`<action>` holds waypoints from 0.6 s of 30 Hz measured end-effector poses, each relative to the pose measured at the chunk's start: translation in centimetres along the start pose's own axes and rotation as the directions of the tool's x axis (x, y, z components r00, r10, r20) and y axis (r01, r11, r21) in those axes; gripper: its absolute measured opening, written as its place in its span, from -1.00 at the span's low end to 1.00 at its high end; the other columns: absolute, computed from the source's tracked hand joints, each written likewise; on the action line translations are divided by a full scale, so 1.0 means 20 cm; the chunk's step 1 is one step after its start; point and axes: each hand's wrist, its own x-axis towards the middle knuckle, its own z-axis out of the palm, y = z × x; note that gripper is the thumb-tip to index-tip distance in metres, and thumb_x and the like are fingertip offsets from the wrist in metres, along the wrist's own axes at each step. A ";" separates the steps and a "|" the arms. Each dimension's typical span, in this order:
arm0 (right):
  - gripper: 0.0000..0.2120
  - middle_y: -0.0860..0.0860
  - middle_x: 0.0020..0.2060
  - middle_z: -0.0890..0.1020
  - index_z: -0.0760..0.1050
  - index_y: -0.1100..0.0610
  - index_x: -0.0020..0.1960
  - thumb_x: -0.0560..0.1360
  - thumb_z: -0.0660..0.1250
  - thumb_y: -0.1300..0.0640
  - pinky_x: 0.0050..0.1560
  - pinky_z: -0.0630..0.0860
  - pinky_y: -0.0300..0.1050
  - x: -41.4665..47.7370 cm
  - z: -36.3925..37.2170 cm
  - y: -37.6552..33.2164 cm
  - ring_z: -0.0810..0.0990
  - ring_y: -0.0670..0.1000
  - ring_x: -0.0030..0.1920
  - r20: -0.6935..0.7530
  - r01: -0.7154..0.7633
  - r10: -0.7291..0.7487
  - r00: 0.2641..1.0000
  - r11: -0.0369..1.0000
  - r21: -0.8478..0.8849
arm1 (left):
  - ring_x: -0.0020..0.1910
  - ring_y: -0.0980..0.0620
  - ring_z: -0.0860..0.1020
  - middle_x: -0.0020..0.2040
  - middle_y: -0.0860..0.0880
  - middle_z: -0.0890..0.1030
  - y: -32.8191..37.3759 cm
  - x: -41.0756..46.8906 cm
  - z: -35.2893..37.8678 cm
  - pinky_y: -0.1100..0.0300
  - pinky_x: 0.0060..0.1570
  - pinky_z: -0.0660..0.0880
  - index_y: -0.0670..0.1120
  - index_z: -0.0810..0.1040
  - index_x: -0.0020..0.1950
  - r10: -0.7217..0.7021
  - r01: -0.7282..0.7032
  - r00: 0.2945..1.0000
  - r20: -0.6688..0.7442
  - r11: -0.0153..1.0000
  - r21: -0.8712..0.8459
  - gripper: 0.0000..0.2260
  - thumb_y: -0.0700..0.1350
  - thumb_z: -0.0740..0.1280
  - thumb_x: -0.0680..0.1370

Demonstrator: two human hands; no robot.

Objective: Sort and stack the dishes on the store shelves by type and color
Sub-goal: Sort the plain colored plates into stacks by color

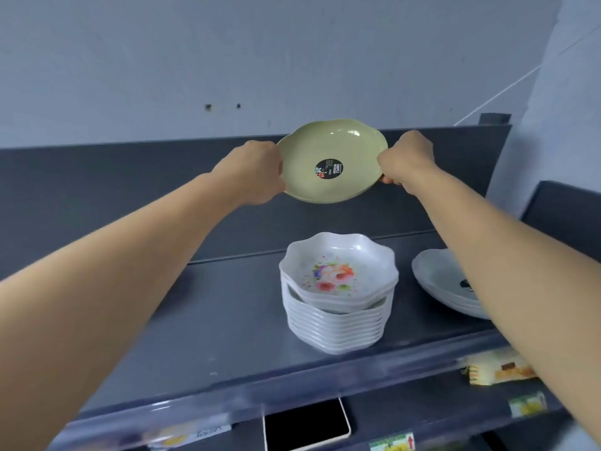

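A pale green scalloped plate (328,148) with a round black sticker is held in the air, tilted toward me, above the dark grey shelf (211,320). My left hand (257,174) grips its left rim and my right hand (406,157) grips its right rim. Below it on the shelf stands a stack of several white flower-printed bowls (338,288). The top bowls sit a little askew on the stack. A low stack of pale grey-white plates (439,281) lies to the right, partly hidden by my right forearm.
The shelf's grey back panel (130,190) rises behind the plate, with a pale wall above it. Price labels (500,369) line the shelf's front edge. A dark flat item with a white rim (305,424) sits on the level below.
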 end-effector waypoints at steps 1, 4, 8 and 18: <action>-0.84 0.19 -0.25 0.58 0.37 0.23 -0.28 0.43 0.19 0.41 -0.45 0.38 -0.19 -0.05 0.06 -0.09 0.49 0.07 -0.42 0.023 0.026 -0.026 0.999 1.000 0.005 | 0.01 -0.20 0.56 0.09 -0.16 0.58 -0.09 -0.06 -0.04 0.07 -0.09 0.48 -0.20 0.55 0.11 -0.029 0.029 1.000 -0.002 1.000 0.013 -0.79 -0.15 0.29 0.52; -0.89 0.16 -0.30 0.57 0.42 0.25 -0.21 0.44 0.20 0.41 -0.41 0.41 -0.17 -0.21 0.25 -0.33 0.49 0.06 -0.41 0.109 0.090 -0.090 0.990 0.996 0.011 | 0.04 -0.22 0.57 0.09 -0.16 0.59 -0.37 -0.24 -0.15 0.02 -0.03 0.52 -0.19 0.55 0.10 -0.117 0.118 0.993 -0.007 0.992 0.047 -0.78 -0.13 0.31 0.51; -0.88 0.13 -0.41 0.51 0.45 0.27 -0.11 0.48 0.15 0.39 -0.49 0.36 -0.19 -0.43 0.50 -0.59 0.45 0.00 -0.49 0.227 0.134 -0.144 0.963 0.989 0.059 | 0.05 -0.23 0.58 0.08 -0.17 0.60 -0.70 -0.49 -0.26 -0.03 0.02 0.54 -0.21 0.56 0.07 -0.231 0.231 0.973 -0.014 0.971 0.054 -0.79 -0.13 0.33 0.49; -0.72 0.21 -0.18 0.62 0.46 0.30 0.16 0.49 0.13 0.36 -0.48 0.38 -0.18 -0.86 1.07 -0.94 0.46 0.02 -0.48 0.446 0.135 -0.200 0.873 0.976 0.174 | 0.03 -0.17 0.58 0.07 -0.14 0.62 -1.25 -0.94 -0.38 0.08 -0.04 0.51 -0.17 0.60 0.08 -0.451 0.452 0.892 -0.041 0.887 0.097 -0.80 -0.13 0.32 0.52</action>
